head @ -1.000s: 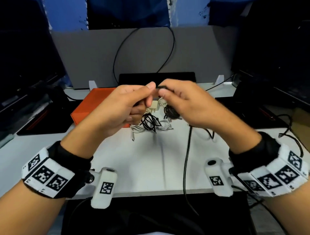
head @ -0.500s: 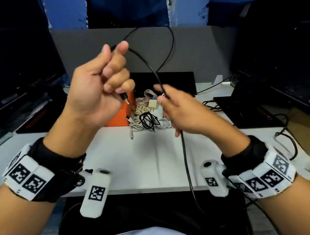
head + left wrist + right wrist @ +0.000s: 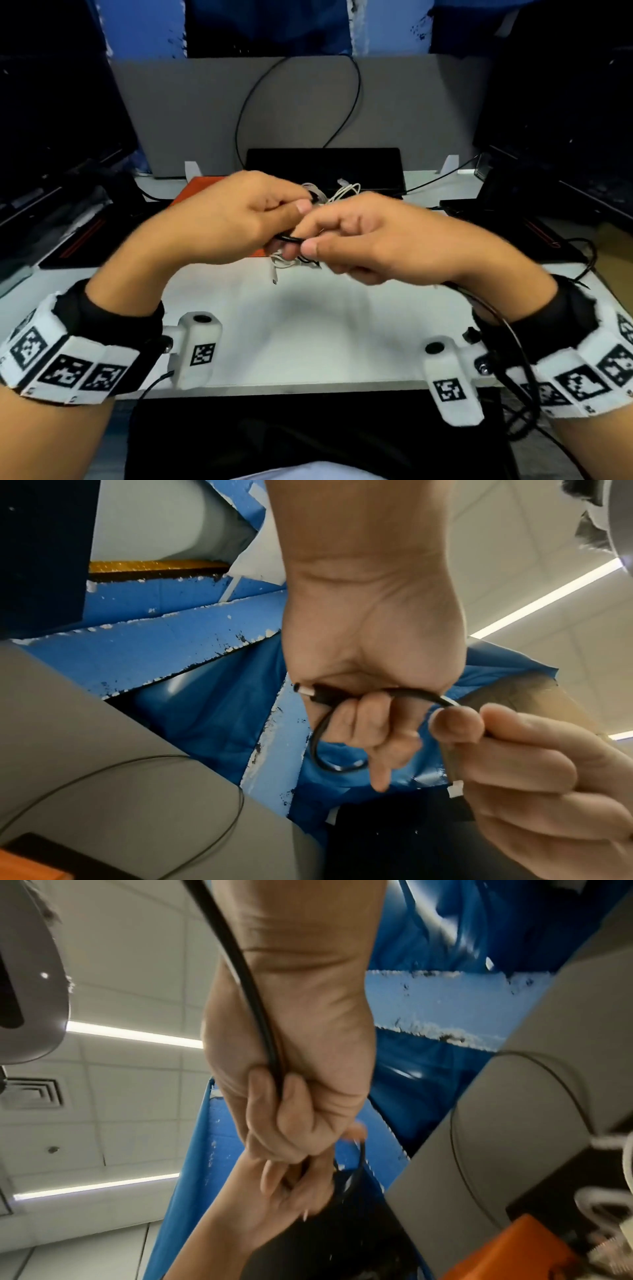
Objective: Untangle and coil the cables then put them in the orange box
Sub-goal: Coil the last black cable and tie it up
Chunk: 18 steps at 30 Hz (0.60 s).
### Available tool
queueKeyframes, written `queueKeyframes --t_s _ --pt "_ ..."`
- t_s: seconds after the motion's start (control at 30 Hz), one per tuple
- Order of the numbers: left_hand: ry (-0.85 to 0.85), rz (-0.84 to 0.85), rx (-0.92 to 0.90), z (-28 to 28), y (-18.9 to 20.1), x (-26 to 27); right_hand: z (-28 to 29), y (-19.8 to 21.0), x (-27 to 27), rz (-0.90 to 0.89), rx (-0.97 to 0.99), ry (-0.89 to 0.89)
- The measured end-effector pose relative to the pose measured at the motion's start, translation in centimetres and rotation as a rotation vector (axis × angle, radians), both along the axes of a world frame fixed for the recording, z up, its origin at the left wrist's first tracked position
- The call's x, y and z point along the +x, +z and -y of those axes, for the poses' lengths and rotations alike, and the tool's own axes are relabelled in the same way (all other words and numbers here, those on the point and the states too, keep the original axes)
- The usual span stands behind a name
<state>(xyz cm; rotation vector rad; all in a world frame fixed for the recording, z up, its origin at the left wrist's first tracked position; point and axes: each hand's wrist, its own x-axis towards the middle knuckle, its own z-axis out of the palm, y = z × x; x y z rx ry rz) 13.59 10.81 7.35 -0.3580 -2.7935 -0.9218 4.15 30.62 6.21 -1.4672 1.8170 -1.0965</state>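
Observation:
Both hands meet above the middle of the white table (image 3: 308,329). My left hand (image 3: 239,219) grips the plug end and a small loop of a black cable (image 3: 322,750), the plug (image 3: 308,691) poking out of the fist. My right hand (image 3: 346,236) pinches the same black cable (image 3: 291,237) beside it; the cable's long run (image 3: 253,999) trails past my right wrist and off the table's front edge. Behind the hands lies a tangle of white and black cables (image 3: 329,195). The orange box (image 3: 202,188) sits behind my left hand, mostly hidden.
A grey partition (image 3: 301,113) with a thin black wire looped on it closes the back. A black flat device (image 3: 325,164) lies in front of it. Dark monitors and black trays stand at both sides. A white connector (image 3: 274,275) lies on the table.
My left hand, raised high with the cable end half a second ago, has come down to meet my right hand. A small loop of black cable now sits in the left fist.

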Motion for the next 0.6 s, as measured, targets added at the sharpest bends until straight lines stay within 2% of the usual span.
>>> queueKeyframes --t_s 0.07,0.17,0.27,0.37,0.5,0.6 --pt "-0.103 0.131 0.189 0.9 0.4 0.6 -0.7 0.9 -1.2 -0.217 -0.032 -0.061" --pt "-0.171 0.201 0.373 2.5 0.7 1.0 -1.6 1.2 -3.5 -0.553 -0.046 -0.223" --pt "-0.217 0.172 0.600 3.0 0.3 0.5 -1.7 0.4 -5.6 -0.657 -0.135 -0.368" --pt "-0.203 0.152 0.815 2.4 -0.3 -0.4 -1.5 -0.2 -6.9 -0.796 -0.138 -0.449" --pt "-0.215 0.179 0.832 1.5 -0.3 -0.8 -2.9 1.1 -8.0 -0.896 -0.242 -0.607" --pt "-0.235 0.200 0.822 1.0 -0.2 -0.7 -3.4 1.4 -8.5 -0.902 -0.282 -0.649"
